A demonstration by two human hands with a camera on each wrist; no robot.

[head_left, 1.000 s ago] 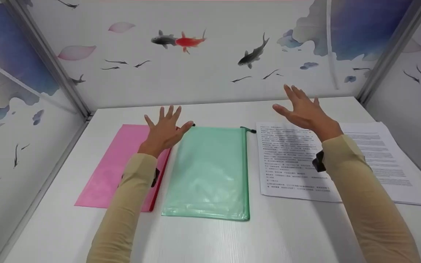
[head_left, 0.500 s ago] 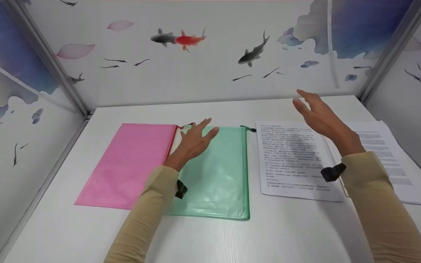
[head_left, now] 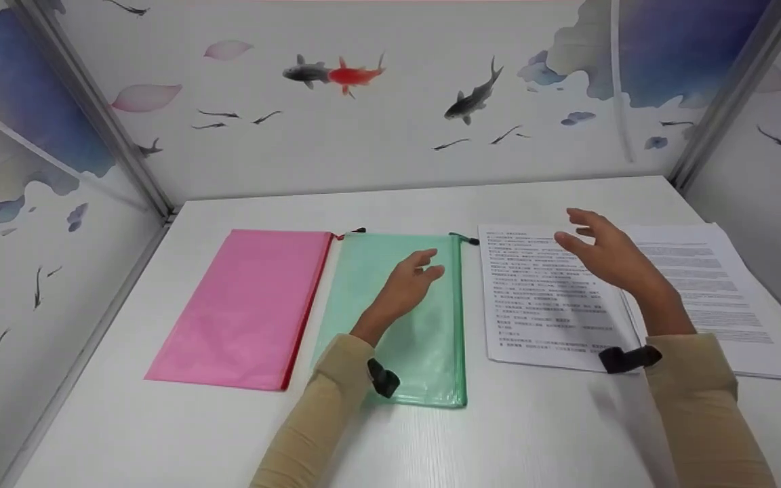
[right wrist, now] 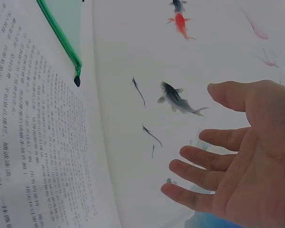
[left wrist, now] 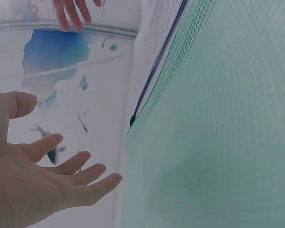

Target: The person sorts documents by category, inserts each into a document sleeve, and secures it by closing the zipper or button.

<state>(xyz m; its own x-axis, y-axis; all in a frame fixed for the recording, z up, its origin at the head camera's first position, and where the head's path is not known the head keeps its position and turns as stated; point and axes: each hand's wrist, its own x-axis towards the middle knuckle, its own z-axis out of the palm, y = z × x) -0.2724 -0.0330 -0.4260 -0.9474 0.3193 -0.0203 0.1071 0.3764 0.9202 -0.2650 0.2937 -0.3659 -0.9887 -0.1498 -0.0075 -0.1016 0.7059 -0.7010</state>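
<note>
My left hand point(head_left: 404, 285) hovers over the green zip file bag point(head_left: 363, 271), its fingers loosely bent and holding nothing. In the left wrist view that hand point(left wrist: 52, 185) has its palm visible and fingers spread, apart from the bag's mesh-textured surface point(left wrist: 218, 142). Above the printed paper stack point(head_left: 539, 325) is my right hand point(head_left: 614, 257), fingers relaxed, nothing in them. The right wrist view shows the same hand point(right wrist: 247, 156) palm on, with the printed sheet point(right wrist: 38, 142) to its left. A pink zip file bag point(head_left: 241, 312) with a red zip edge lies flat at the left.
A second stack of printed sheets point(head_left: 709, 291) lies at the right, beside the first. White panels with painted fish point(head_left: 472, 98) enclose the white table point(head_left: 417, 447) at the back and sides. Black cameras point(head_left: 628, 359) sit on both wrists.
My left hand has moved right and nearer, from the pink bag to above the green one. My right hand has shifted right and lower over the papers. Both hands' spread fingers have relaxed.
</note>
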